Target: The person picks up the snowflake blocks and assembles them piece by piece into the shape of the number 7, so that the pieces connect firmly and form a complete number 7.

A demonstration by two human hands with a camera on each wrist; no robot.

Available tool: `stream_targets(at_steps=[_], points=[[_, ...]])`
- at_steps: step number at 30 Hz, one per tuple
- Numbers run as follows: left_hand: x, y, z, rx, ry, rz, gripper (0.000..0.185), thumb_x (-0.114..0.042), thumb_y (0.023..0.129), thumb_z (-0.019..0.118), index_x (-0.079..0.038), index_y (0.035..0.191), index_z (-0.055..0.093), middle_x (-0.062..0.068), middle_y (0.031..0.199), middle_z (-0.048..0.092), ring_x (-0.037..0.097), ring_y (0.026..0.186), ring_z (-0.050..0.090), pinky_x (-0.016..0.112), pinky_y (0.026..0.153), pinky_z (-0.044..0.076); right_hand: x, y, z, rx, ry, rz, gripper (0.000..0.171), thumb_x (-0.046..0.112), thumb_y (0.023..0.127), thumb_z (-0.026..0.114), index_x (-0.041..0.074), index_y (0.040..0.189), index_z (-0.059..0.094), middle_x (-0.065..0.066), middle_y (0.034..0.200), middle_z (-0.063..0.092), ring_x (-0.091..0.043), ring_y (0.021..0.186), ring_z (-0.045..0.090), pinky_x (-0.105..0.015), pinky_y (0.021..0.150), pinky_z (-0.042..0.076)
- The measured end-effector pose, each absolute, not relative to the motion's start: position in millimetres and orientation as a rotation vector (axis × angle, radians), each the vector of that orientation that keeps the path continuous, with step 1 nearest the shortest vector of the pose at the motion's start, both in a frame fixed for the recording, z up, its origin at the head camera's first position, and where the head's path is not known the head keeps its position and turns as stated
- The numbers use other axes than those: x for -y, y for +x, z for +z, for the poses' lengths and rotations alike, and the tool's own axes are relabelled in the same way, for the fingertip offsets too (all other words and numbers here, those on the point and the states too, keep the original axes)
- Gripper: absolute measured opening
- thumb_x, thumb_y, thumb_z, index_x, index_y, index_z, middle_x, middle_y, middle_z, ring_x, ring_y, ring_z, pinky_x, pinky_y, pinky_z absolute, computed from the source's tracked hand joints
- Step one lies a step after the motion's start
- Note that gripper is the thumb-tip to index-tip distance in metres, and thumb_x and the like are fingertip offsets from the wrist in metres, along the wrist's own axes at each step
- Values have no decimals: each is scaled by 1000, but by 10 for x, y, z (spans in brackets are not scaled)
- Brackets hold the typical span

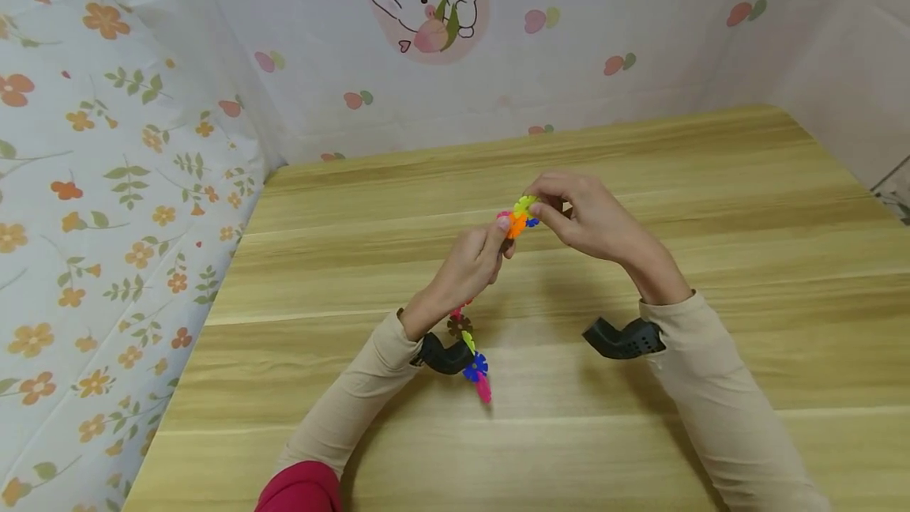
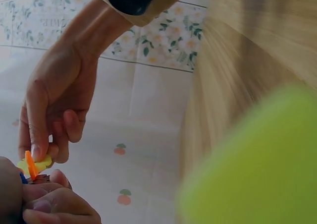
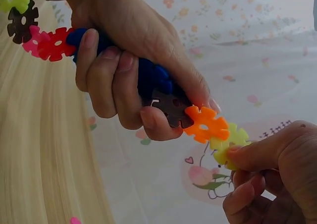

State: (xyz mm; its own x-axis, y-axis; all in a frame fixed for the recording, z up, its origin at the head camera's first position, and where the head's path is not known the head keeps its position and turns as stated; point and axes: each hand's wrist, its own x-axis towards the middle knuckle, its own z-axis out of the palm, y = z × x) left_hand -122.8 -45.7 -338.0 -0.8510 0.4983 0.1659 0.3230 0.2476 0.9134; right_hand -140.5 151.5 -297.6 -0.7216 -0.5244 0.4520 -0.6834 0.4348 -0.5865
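My left hand (image 1: pixel 472 255) grips a chain of notched plastic flower discs, its fingers curled round blue pieces (image 3: pixel 148 78) and a dark brown disc (image 3: pixel 171 110). Past its thumb an orange disc (image 3: pixel 205 125) joins a yellow-green disc (image 3: pixel 230 144). Between thumb and fingers my right hand (image 1: pixel 586 216) pinches that yellow-green disc. Below the left hand hangs the other end of the chain, with a red disc (image 3: pixel 55 44), a brown disc (image 1: pixel 460 326), a blue disc (image 1: pixel 475 367) and a pink disc (image 1: pixel 484 387). A blurred yellow-green piece (image 2: pixel 257 169) fills the left wrist view's corner.
Both hands are above a wood-grain table (image 1: pixel 554 441). A white printed cloth (image 1: pixel 583 30) hangs behind it, and a floral cloth (image 1: pixel 128 204) hangs at the left. Black wrist mounts (image 1: pixel 626 338) stick out from the sleeves.
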Motion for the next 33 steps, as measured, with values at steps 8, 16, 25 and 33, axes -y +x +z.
stream_targets(at_steps=[8, 16, 25, 33], points=[[457, -1232, -3396, -2307, 750, 1701, 57, -47, 100, 23, -2, 83, 51, 3, 51, 35, 15, 40, 33, 26, 37, 28, -1498, -1403, -2984, 2493, 1024, 1183, 9, 3, 92, 56, 7, 88, 63, 1, 69, 45, -14, 58, 40, -25, 52, 34], [473, -1267, -3369, -2078, 665, 1817, 48, -37, 103, 22, 0, 95, 50, 6, 65, 41, 18, 44, 36, 27, 39, 35, -1501, -1409, -3006, 2559, 940, 1285, 11, 9, 94, 55, 4, 99, 64, -4, 79, 55, -17, 67, 50, -28, 58, 41], [512, -1351, -3259, -1919, 510, 2045, 38, -28, 104, 25, 0, 91, 46, 4, 61, 39, 14, 46, 40, 25, 45, 43, -1652, -1558, -3040, 2721, 642, 1432, 26, 17, 96, 52, 4, 116, 60, -13, 101, 58, -30, 91, 61, -34, 66, 46], [522, -1334, -3264, -1934, 518, 2174, 32, -27, 103, 29, -1, 99, 47, 9, 69, 44, 17, 58, 47, 27, 61, 50, -1737, -1864, -3488, 2961, 609, 1397, 25, 15, 97, 48, -4, 110, 59, -19, 96, 57, -22, 62, 47, -29, 51, 40]])
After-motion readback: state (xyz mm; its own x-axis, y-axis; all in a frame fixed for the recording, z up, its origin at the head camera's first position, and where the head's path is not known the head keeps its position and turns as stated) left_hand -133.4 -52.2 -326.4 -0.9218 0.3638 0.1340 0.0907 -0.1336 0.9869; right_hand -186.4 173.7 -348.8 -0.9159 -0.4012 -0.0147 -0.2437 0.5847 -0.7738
